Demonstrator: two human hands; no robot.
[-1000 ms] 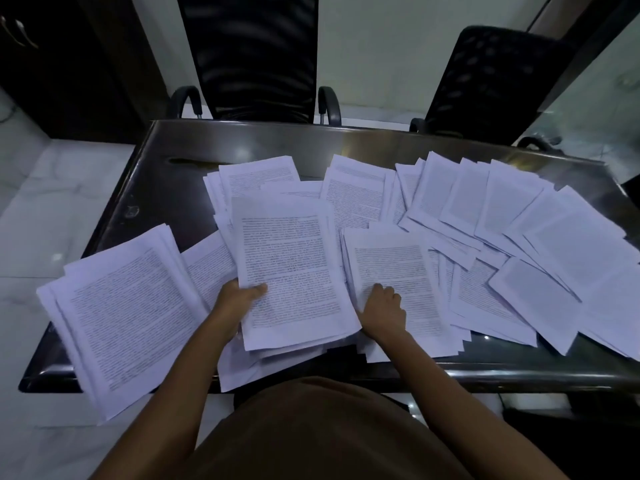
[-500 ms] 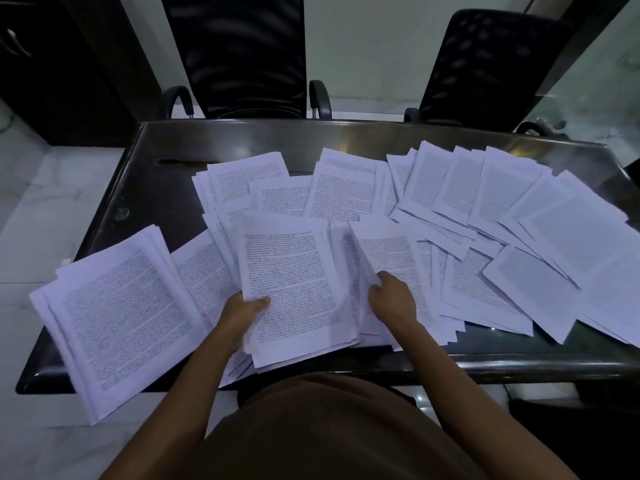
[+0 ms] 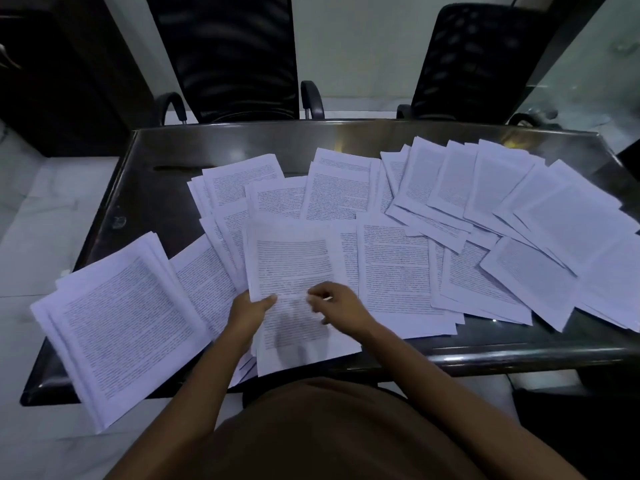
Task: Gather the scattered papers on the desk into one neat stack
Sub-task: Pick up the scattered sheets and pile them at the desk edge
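Printed white papers lie scattered across a dark glossy desk. In front of me sits a gathered stack that juts past the near edge. My left hand grips its left side with the thumb on top. A top sheet lies shifted toward the back on this stack. My right hand, blurred, pinches that sheet's lower right edge with curled fingers. More sheets lie just right of the stack, and a wide fan of papers covers the right half.
A thick pile at the near left hangs over the desk's corner. Two black office chairs stand behind the far edge. Bare desk shows at the far left and along the back. White floor lies to the left.
My right hand has left the papers on the right and brought a sheet leftward onto the stack that my left hand holds. The left hand stayed at the stack's edge.
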